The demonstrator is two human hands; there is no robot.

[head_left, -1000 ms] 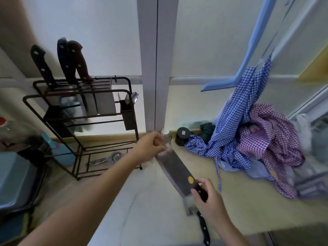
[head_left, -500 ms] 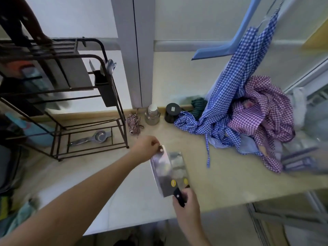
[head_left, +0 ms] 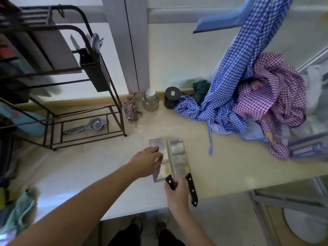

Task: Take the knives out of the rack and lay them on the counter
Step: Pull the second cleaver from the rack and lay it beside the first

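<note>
Two cleavers lie side by side near the front edge of the beige counter [head_left: 221, 167]. On the black handle of the left cleaver [head_left: 158, 174] my right hand [head_left: 176, 194] is closed. My left hand [head_left: 147, 161] rests flat on that blade, fingers spread over it. The right cleaver [head_left: 179, 157] lies free, its black handle sticking out over the counter edge. The black wire knife rack [head_left: 85, 71] stands at the back left; dark blades hang in its upper slots, their handles cut off by the frame's edge.
A metal squeezer [head_left: 88, 126] lies under the rack. A small checked cloth bundle [head_left: 131, 110], a glass jar [head_left: 150, 100] and a black pot [head_left: 172, 97] stand at the wall. Blue and purple checked cloths [head_left: 248, 103] pile up at the right.
The cleaver held tilted above the counter has come down flat beside the other cleaver. My left hand moved from pinching the blade tip to resting on the blade.
</note>
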